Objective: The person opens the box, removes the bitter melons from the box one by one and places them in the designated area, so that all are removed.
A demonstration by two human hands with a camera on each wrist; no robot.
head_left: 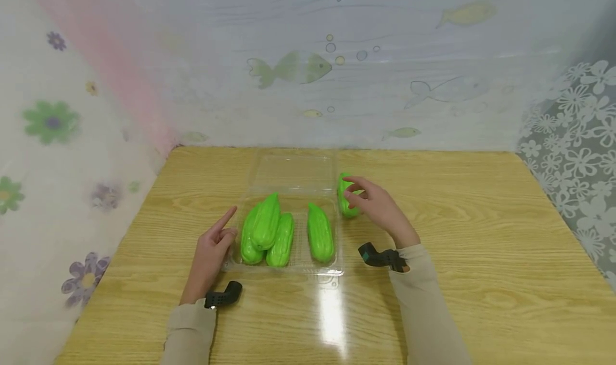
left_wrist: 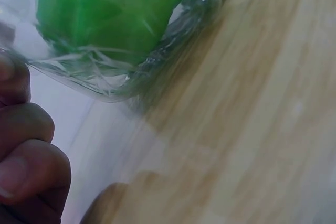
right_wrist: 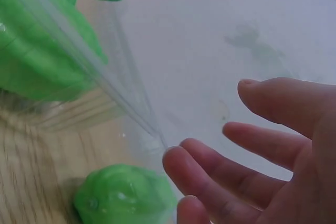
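A clear plastic clamshell box (head_left: 299, 258) stands with its lid tipped back. Three glossy green ridged toy gourds (head_left: 266, 223) are heaped in its left half, one on top of the others. Another green gourd (head_left: 321, 234) lies alone in the right half. My left hand (head_left: 213, 247) is at the box's left rim, index finger extended and other fingers bent. Outside the box, by its right back corner, lies one more green gourd (right_wrist: 123, 198). My right hand (head_left: 377, 207) hovers over it with fingers spread and nothing between them, partly covering it in the head view.
The wooden table (head_left: 471, 237) extends to both sides and in front of the box. Behind it hangs a curtain (head_left: 289, 103) with fish prints. The transparent lid (head_left: 295, 172) lies toward the back. Each wrist carries a black camera (head_left: 380, 257).
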